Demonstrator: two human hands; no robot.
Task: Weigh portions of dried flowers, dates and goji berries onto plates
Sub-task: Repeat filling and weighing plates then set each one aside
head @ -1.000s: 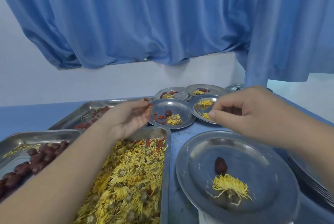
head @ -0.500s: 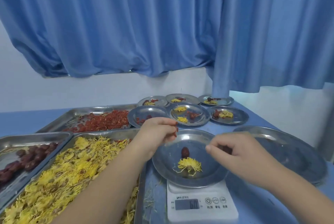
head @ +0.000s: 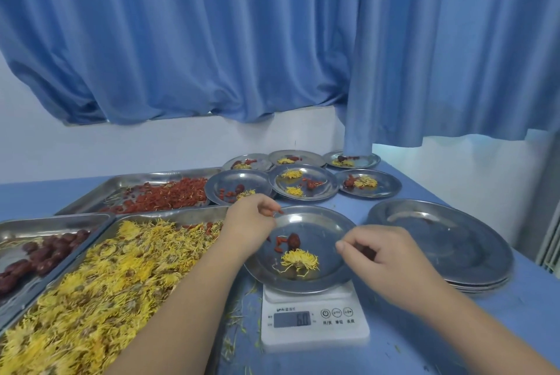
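Goji berries [head: 278, 246] now lie on the weighing plate [head: 333, 223], where a moment ago there were only the date [head: 294, 240] and the dried flower [head: 300, 262].

My left hand [head: 251, 223] hovers at the plate's far-left rim, its fingers [head: 270, 208] nipped together on a pinched berry [head: 280, 211], just above and behind the little red heap that lies touching the date. My right hand [head: 381, 256] hangs over the near-right rim, fingers curled round a few spare berries [head: 365, 253], near the flower but apart from it. The plate rests on the scale [head: 315, 323]; its display shows a 6 and a 0. The goji tray [head: 127, 180] lies on the bench beyond my left hand, and the flower tray [head: 181, 214] sits under my forearm.
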